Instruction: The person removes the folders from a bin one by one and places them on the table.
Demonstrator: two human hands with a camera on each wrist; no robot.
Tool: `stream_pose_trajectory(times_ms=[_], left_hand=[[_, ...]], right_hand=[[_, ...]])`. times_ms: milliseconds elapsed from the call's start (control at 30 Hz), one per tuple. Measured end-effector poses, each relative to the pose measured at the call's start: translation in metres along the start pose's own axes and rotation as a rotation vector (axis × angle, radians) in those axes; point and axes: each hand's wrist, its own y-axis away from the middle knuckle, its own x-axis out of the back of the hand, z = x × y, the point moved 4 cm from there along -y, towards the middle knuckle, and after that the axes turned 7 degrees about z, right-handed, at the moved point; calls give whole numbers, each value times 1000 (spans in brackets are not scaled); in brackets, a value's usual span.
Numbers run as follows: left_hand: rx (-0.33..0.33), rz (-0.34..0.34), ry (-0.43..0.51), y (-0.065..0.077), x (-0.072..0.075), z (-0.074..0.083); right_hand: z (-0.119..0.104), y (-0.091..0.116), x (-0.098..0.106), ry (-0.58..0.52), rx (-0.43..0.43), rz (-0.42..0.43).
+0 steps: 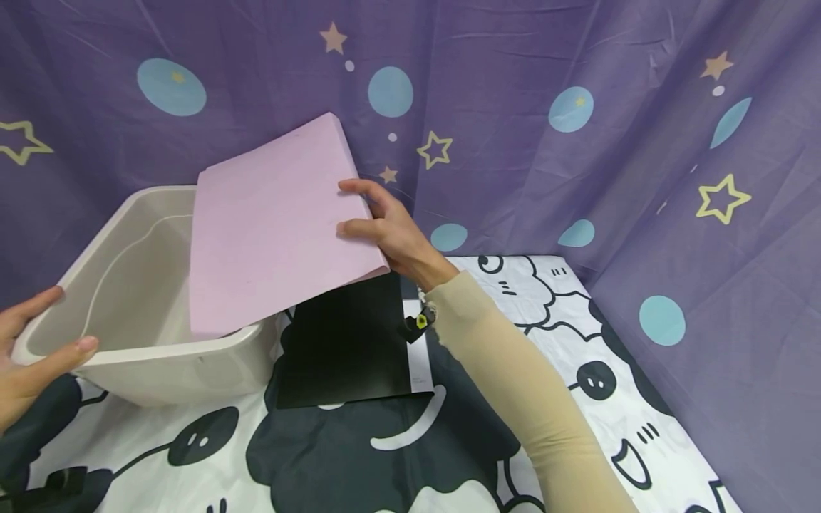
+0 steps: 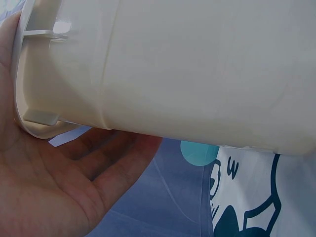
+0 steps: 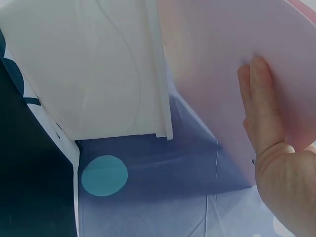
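Toward the back left of the surface [image 1: 173, 484], which wears a black-and-white cloth of cartoon faces, sits a pale, deep tub [image 1: 179, 374]. The left hand [image 1: 19, 385] grips its near left corner, the thumb over the rim; the left wrist view shows the palm against the rim and the fingers stretched along the outer wall.

Above the right part of the tub, the pink folder [image 1: 276, 228] is raised and tilted, its broad face toward the head camera and its lower left corner overlapping the opening. Whether it touches the rim I cannot tell. The right hand [image 1: 398, 231] holds the folder by its right edge, with two fingertips visible on the upper face; in the right wrist view, other fingers lie nearly straight against the opposite face. A cream sleeve [image 1: 532, 399] covers that arm.

Just right of the tub, partly hidden under the raised folder, a black folder [image 1: 349, 349] lies on the surface, a white strip [image 1: 420, 363] showing along its right side. Beyond the back and right edges of the surface hangs a purple curtain [image 1: 500, 71] with stars and blue spots.
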Motion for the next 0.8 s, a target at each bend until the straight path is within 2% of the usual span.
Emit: stream_pose_trajectory(times_ms=[67,133,267,333,467,567,800], left_hand=[[-5,7,7,-2,0,-4],[-14,15,-7,-5,1,-18],[-27,29,-47,-15,4,-64],[-31,33,-48,-19,4,-81],[-34,28,-48,-23,5,-94],[-31,38,-73,-20,4,-85],[0,7,-14,-3,1,-17]], right_hand=[[0,1,1,-5,0,3],[1,1,3,-14,1,5],[1,2,5,-28,2,14],[1,3,6,-27,1,22],[0,4,8,-21,-2,38],[0,5,9,-29,-3,40],[0,8,13,-35,3,49]])
